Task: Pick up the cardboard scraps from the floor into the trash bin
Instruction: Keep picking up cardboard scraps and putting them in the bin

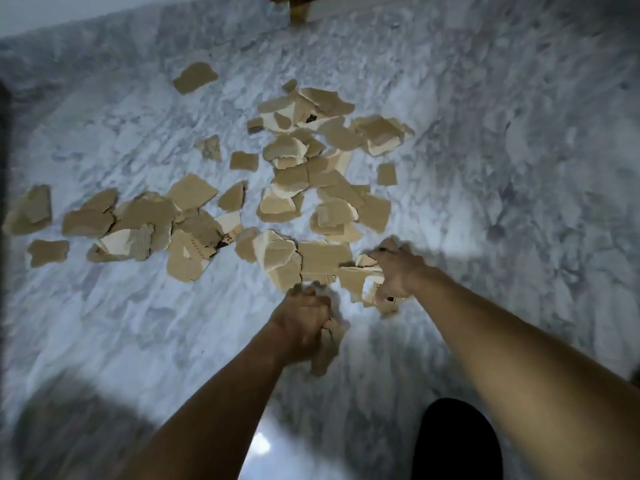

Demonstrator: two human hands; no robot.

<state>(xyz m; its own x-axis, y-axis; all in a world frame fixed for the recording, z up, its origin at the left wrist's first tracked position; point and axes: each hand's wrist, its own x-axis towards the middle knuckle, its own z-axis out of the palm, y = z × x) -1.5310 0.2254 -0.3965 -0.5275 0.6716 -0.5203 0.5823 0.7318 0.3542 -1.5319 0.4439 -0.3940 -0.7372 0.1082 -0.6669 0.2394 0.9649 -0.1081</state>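
Several torn brown cardboard scraps (311,174) lie spread over the grey marble floor (502,150), from the far left to the middle. My left hand (304,320) grips a small bunch of scraps (329,344) that hangs below its fingers. To its right, my right hand (398,268) is curled round a few scraps (360,282) at the near edge of the pile, some with white printed faces. No trash bin shows in this view.
A wooden furniture leg (299,10) stands at the far top edge. A dark rounded shape (457,441) sits at the bottom right beside my right arm. A lone scrap (195,77) lies apart at the far left. The view is blurred.
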